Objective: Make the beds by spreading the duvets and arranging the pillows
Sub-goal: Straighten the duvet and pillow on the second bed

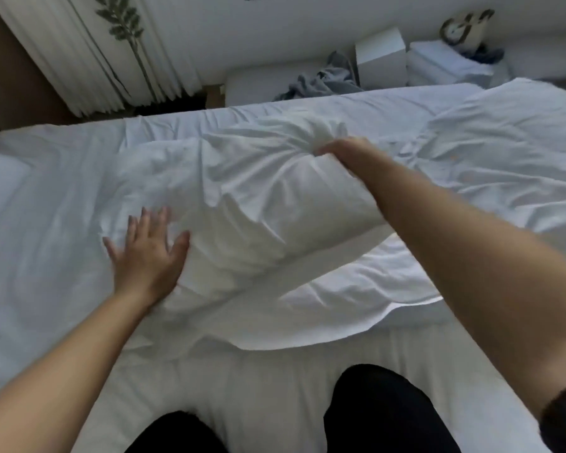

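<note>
A white pillow lies across the middle of the bed, tilted up at its far end. My right hand grips a bunch of the pillow's far corner and lifts it. With fingers spread and straight, my left hand presses flat on the pillow's near left end. A crumpled white duvet is heaped on the right half of the bed, and part of it runs under the pillow. A second pillow shows at the left edge. The white bed sheet is wrinkled.
My knees in dark trousers rest on the near side of the bed. Beyond the bed stand a white box, grey clothing on a low white bench, folded white linen and pale curtains.
</note>
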Demonstrator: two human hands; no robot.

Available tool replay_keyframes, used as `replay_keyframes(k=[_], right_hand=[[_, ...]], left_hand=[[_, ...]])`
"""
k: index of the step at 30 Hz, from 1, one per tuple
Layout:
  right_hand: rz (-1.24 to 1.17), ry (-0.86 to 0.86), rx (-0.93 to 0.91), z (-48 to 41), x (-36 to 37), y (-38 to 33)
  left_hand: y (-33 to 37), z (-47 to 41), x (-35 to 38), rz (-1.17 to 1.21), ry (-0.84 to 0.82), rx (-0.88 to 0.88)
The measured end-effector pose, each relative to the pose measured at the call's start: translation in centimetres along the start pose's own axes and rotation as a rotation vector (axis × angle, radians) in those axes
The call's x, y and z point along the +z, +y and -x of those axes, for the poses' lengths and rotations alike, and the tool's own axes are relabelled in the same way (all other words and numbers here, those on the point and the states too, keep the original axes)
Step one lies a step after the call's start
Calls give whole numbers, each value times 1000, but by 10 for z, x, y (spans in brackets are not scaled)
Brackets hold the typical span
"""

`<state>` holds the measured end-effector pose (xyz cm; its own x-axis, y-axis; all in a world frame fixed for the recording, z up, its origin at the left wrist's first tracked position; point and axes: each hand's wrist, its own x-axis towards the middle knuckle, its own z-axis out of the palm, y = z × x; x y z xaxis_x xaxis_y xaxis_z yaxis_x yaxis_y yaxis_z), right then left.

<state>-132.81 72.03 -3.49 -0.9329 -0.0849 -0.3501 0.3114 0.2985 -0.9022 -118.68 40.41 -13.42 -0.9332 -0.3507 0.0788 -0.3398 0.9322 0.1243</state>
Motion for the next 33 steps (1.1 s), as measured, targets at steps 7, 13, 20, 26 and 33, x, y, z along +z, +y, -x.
replay_keyframes(k=[7,13,20,26,33], right_hand=[[391,79,223,13,-147,76],[782,317,229,-13,-117,131],[1329,134,-160,-18,-32,151],[1226,293,85,-27,-105,163],[1171,701,119,19,-253,162]], left_hand=[[84,-1,19,11,-182,99],[104,6,39,-134,-254,112],[140,-1,61,-86,-203,266],[179,-18,61,-103,-311,218],[369,7,46,89,-300,688]])
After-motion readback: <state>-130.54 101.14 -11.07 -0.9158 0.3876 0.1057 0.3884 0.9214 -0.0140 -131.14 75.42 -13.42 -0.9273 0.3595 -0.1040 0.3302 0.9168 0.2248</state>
